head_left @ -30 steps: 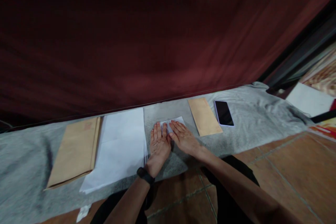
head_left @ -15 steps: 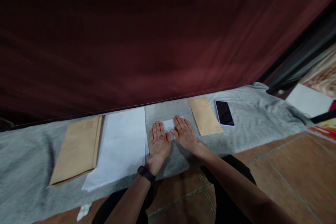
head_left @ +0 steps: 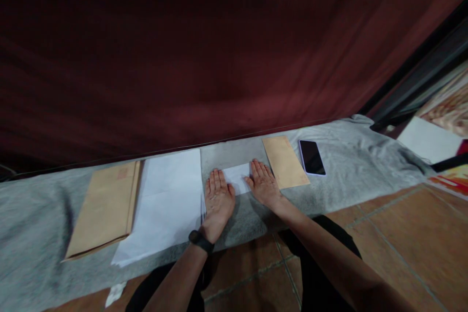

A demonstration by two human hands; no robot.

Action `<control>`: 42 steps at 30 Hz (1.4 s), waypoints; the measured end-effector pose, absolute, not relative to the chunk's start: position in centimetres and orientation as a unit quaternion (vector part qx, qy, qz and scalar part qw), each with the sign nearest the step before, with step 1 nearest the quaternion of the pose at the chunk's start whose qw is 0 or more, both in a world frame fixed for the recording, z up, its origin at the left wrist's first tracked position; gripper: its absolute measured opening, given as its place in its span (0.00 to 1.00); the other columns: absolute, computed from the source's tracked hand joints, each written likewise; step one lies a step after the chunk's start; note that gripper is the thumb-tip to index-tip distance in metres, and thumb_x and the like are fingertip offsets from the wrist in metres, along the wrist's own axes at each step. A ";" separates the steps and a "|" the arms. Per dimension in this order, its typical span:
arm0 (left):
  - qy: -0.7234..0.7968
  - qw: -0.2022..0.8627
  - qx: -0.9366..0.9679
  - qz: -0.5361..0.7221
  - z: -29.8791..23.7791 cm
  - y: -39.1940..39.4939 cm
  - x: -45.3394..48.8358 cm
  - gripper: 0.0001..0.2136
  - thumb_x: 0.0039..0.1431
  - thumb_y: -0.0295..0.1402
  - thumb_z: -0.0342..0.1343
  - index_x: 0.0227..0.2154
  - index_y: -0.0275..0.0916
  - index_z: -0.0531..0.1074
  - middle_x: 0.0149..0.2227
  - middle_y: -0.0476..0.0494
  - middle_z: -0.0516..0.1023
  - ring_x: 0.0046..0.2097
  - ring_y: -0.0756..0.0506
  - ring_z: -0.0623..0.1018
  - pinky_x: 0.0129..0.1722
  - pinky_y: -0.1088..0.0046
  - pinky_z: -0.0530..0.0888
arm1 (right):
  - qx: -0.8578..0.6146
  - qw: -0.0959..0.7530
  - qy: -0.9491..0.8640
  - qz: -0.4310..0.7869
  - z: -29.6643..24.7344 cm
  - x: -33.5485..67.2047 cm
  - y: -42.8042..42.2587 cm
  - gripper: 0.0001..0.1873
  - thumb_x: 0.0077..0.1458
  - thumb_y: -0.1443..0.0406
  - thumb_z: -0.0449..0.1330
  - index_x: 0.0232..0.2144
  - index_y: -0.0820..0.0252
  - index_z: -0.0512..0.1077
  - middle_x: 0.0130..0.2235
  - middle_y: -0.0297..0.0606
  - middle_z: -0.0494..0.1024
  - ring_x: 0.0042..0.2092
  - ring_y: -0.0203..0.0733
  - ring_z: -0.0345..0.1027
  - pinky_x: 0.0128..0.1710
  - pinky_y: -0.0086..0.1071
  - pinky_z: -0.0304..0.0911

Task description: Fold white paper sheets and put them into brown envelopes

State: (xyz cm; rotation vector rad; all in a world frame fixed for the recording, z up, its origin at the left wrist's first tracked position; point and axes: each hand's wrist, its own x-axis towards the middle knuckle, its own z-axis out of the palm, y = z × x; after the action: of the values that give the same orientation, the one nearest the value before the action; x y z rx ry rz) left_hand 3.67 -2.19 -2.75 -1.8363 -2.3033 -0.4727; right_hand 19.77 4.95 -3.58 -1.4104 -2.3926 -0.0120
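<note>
A small folded white paper (head_left: 237, 178) lies on the grey cloth (head_left: 336, 183) in front of me. My left hand (head_left: 218, 198) rests flat on its left end, fingers stretched out; a black watch sits on that wrist. My right hand (head_left: 263, 183) lies flat on the paper's right end, fingers spread. Between the two hands the paper's middle shows.
A stack of white sheets (head_left: 166, 200) lies left of my hands, with a brown envelope pile (head_left: 104, 207) further left. A narrow brown envelope (head_left: 285, 161) and a black phone (head_left: 312, 157) lie to the right. A dark red curtain (head_left: 204, 53) hangs behind; tiled floor (head_left: 402, 234) lies nearer me.
My hands have slid apart along the folded paper, the right one moving right toward the narrow envelope, so more of the paper shows between them.
</note>
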 end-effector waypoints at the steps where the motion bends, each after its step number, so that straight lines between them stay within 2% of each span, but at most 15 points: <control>1: -0.767 0.077 -0.616 -0.163 -2.7 -2.2 3.6 0.29 0.65 0.31 0.41 0.66 0.21 0.54 0.67 0.23 0.60 0.70 0.35 0.57 0.67 0.51 0.60 | -0.501 0.180 -0.847 -0.002 -3.6 19.8 5.0 0.34 0.70 0.53 0.44 0.68 0.72 0.54 0.68 0.53 0.59 0.69 0.53 0.51 0.67 0.47 0.50; 7: -0.680 0.040 -0.717 -0.147 -1.7 -2.2 5.2 0.28 0.68 0.31 0.39 0.68 0.28 0.51 0.70 0.33 0.55 0.72 0.41 0.51 0.70 0.55 0.56 | -0.501 0.173 -0.848 0.005 -3.6 19.7 4.9 0.34 0.70 0.53 0.43 0.68 0.73 0.54 0.68 0.53 0.58 0.70 0.53 0.50 0.67 0.47 0.49; 11: -0.646 0.015 -0.753 -0.129 -1.7 -1.9 6.5 0.27 0.69 0.33 0.37 0.69 0.29 0.50 0.71 0.36 0.55 0.72 0.44 0.51 0.71 0.59 0.54 | -0.497 0.154 -0.854 0.006 -3.6 19.8 5.1 0.32 0.71 0.57 0.43 0.68 0.73 0.54 0.69 0.53 0.57 0.70 0.51 0.49 0.68 0.47 0.47; 15: -0.668 0.013 -0.732 -0.131 -2.1 -1.2 6.7 0.28 0.69 0.34 0.36 0.69 0.30 0.50 0.70 0.36 0.55 0.72 0.43 0.52 0.71 0.57 0.54 | -0.502 0.145 -0.853 0.007 -3.7 19.8 5.2 0.32 0.70 0.56 0.44 0.68 0.72 0.55 0.69 0.53 0.57 0.70 0.51 0.49 0.68 0.47 0.47; 22: -0.706 0.018 -0.699 -0.113 -2.3 -1.0 5.8 0.27 0.69 0.34 0.38 0.67 0.27 0.55 0.71 0.32 0.53 0.72 0.40 0.52 0.70 0.56 0.53 | -0.502 0.197 -0.842 -0.010 -4.2 19.7 4.9 0.33 0.70 0.56 0.44 0.68 0.73 0.54 0.68 0.56 0.59 0.69 0.55 0.52 0.66 0.50 0.50; 26: -0.720 0.021 -0.686 -0.106 -2.1 -1.0 5.4 0.27 0.69 0.34 0.39 0.67 0.26 0.55 0.71 0.30 0.52 0.72 0.38 0.52 0.70 0.55 0.52 | -0.510 0.180 -0.841 -0.009 -4.3 19.9 4.9 0.34 0.70 0.55 0.45 0.67 0.76 0.56 0.68 0.58 0.58 0.68 0.55 0.53 0.66 0.48 0.50; 30: -0.732 0.025 -0.672 -0.108 -2.0 -1.1 5.2 0.28 0.68 0.35 0.41 0.67 0.25 0.55 0.71 0.27 0.52 0.72 0.36 0.52 0.70 0.53 0.53 | -0.510 0.171 -0.843 -0.004 -4.2 20.0 4.8 0.34 0.70 0.54 0.45 0.68 0.74 0.54 0.68 0.57 0.58 0.69 0.55 0.52 0.66 0.49 0.49; 36: -0.738 0.033 -0.665 -0.112 -2.2 -1.2 4.9 0.28 0.68 0.36 0.41 0.67 0.27 0.55 0.70 0.28 0.54 0.72 0.36 0.52 0.69 0.53 0.55 | -0.526 0.156 -0.836 0.007 -3.3 20.0 4.6 0.36 0.70 0.53 0.44 0.67 0.79 0.55 0.68 0.60 0.57 0.69 0.57 0.51 0.67 0.49 0.49; 42: -0.745 0.025 -0.662 -0.077 -1.6 -1.2 5.1 0.28 0.68 0.35 0.43 0.67 0.26 0.54 0.71 0.28 0.53 0.72 0.36 0.51 0.69 0.54 0.54 | -0.464 0.149 -0.872 0.043 -2.2 19.5 3.5 0.33 0.71 0.56 0.42 0.67 0.75 0.56 0.69 0.54 0.56 0.70 0.51 0.48 0.69 0.47 0.45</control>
State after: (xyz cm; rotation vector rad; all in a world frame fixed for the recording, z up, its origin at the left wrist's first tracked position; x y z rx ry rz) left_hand 5.15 -1.21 -1.56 -2.0471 -2.3038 -0.2380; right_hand 19.49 3.48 -2.21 -1.3350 -2.5063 0.1228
